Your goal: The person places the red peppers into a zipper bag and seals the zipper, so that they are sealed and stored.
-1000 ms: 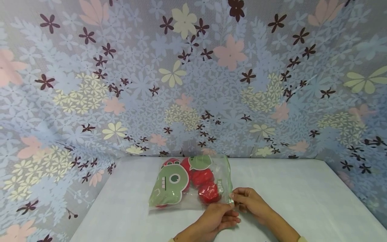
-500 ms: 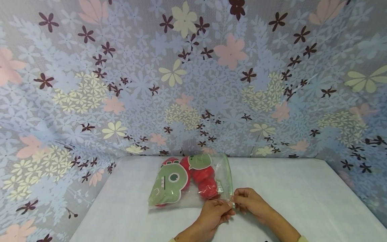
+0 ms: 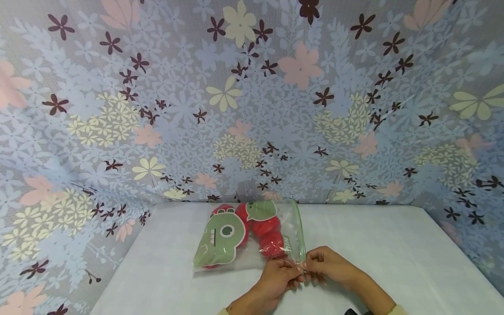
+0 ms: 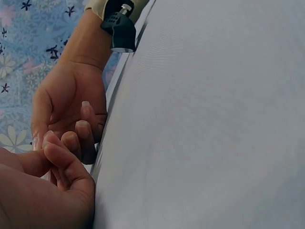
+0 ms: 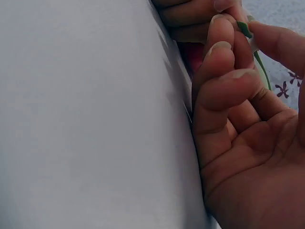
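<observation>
A clear zip bag [image 3: 220, 236] with a green dinosaur print lies flat on the table in the head view. Several rounded red items [image 3: 271, 243] show through its plastic; their kind is unclear. Down the right side of the bag runs a green zip edge [image 3: 302, 232]. My left hand [image 3: 275, 278] pinches the near right corner of the bag. Right beside it, my right hand [image 3: 332, 264] pinches the end of the zip between thumb and finger. The right wrist view shows a green zip end [image 5: 245, 29] at those fingertips. Both hands' fingertips nearly meet, partly hiding the corner.
A white cloth covers the table [image 3: 378, 245]. Behind it and at the sides hangs a flowered fabric [image 3: 252, 131]. A dark wrist camera [image 4: 119, 31] is strapped to my right forearm in the left wrist view.
My left hand's fingers have drawn in from a looser spread to pinch the bag corner. The right hand has shifted slightly, and the zip edge now lies straighter.
</observation>
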A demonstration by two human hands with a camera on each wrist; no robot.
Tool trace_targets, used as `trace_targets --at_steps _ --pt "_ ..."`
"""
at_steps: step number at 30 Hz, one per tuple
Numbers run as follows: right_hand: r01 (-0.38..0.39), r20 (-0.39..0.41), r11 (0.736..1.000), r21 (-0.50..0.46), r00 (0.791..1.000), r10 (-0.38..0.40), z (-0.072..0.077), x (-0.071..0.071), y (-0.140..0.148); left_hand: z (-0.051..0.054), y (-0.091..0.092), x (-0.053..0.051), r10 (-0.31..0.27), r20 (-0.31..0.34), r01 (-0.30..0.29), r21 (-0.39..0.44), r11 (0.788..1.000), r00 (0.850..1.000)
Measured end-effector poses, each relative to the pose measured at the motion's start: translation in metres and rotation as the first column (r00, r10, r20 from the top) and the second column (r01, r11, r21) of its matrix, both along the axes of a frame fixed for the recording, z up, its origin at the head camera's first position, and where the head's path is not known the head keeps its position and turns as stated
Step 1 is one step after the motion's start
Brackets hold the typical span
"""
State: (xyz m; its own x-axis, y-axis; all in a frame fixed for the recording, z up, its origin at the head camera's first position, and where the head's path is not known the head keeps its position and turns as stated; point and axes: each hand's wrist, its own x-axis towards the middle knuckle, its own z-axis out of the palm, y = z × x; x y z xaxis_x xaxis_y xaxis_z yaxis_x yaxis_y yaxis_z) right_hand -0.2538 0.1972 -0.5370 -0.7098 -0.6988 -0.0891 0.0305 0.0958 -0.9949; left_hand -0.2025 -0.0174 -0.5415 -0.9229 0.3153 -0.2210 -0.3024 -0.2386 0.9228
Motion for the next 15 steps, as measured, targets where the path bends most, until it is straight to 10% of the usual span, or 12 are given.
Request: trace_targets --at_steps 15 --pt "0.151 -0.022 0.988 -0.026 0.988 -0.151 -0.001 -0.015 -0.002 0.004 0.003 0.001 0.033 -0.014 -0.034 -0.05 0.998 0.999"
